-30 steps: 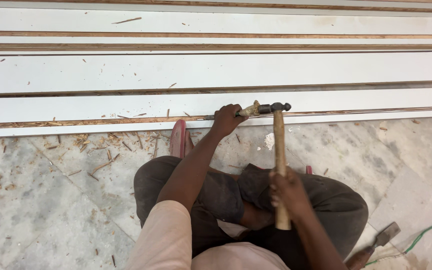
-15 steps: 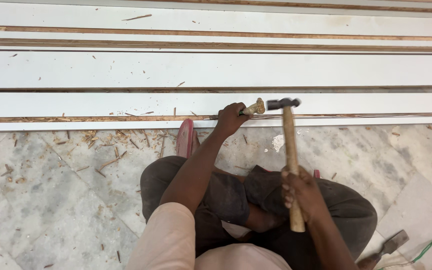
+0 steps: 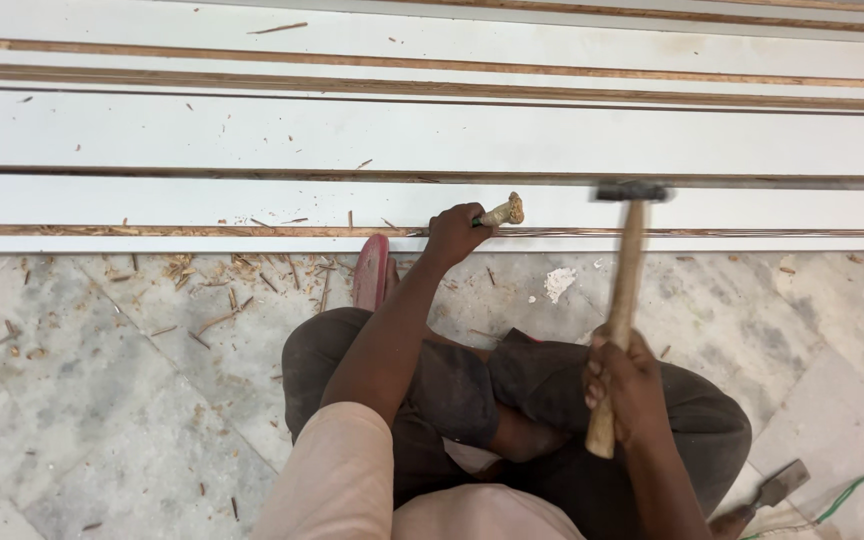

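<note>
Chiselling step: the left hand (image 3: pixel 452 235) clenches a wooden-handled chisel (image 3: pixel 500 212) against the near white board's (image 3: pixel 152 205) edge; the right hand (image 3: pixel 624 385) grips a raised hammer (image 3: pixel 624 300). Next blow likely needs a square strike on the chisel's butt.

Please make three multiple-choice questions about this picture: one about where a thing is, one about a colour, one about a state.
1. Where is the left hand?
A. at the edge of the white boards
B. on the person's knee
C. flat on the floor

2. What colour are the long boards?
A. black
B. white
C. green

3. How is the hammer held?
A. lying on the floor
B. gripped in the right hand, head up
C. hanging from a belt

Answers: 1 A, the left hand grips a chisel against the board edge. 2 B, the faces are white with brown edges. 3 B, the right hand is closed on the wooden handle, the blurred head above.
</note>
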